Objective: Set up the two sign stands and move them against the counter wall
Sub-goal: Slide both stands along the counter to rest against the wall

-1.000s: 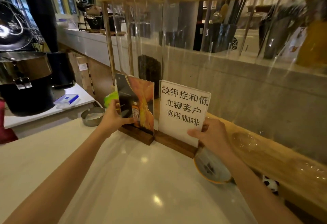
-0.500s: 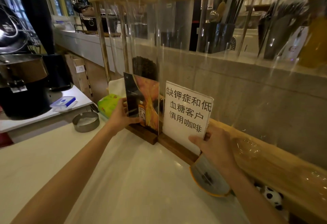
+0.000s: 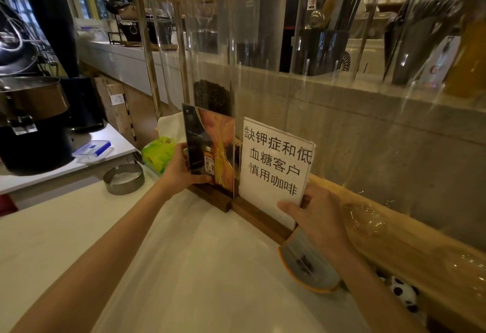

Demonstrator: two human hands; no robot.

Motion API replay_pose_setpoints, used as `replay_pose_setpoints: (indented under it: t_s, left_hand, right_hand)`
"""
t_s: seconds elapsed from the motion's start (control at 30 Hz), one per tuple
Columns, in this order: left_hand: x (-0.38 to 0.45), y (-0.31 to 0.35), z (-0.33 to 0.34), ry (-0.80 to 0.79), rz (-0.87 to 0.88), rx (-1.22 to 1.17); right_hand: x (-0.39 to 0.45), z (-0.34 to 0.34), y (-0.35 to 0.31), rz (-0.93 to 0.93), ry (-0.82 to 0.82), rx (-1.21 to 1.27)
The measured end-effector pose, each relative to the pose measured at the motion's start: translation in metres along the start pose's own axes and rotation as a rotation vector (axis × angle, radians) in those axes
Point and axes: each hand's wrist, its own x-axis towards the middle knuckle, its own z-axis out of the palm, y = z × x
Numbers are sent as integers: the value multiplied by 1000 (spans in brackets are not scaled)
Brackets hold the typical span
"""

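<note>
Two sign stands on dark wooden bases stand upright side by side on the pale counter, close to the grey concrete counter wall. The left sign stand shows an orange and black picture with a bottle. My left hand grips its left edge. The right sign stand holds a white sheet with black Chinese characters. My right hand holds its lower right corner. The two bases touch end to end.
A green tissue pack and a round metal ashtray sit left of the stands. An orange-rimmed dish and a panda figure lie below my right arm. A wooden ledge runs along the wall. A black machine stands far left.
Both stands have shifted a little further back toward the wall, hands still on them. The camera has moved closer and to the right, bringing the green tissue pack into view.
</note>
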Motion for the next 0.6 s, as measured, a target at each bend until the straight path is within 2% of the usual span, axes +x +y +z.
replay_pose_setpoints:
  t_s: [0.2, 0.3, 0.47, 0.6]
  left_hand:
    - [-8, 8, 5, 57, 31, 80]
    - [-14, 19, 7, 84, 74, 76]
    - [-20, 37, 1, 88, 60, 57]
    - [-28, 39, 0, 36, 48, 69]
  right_hand:
    - [9, -12, -11, 40, -119, 36]
    - [17, -25, -27, 51, -139, 200]
    - [45, -52, -71, -157, -88, 153]
    - [71, -50, -111, -337, -219, -88]
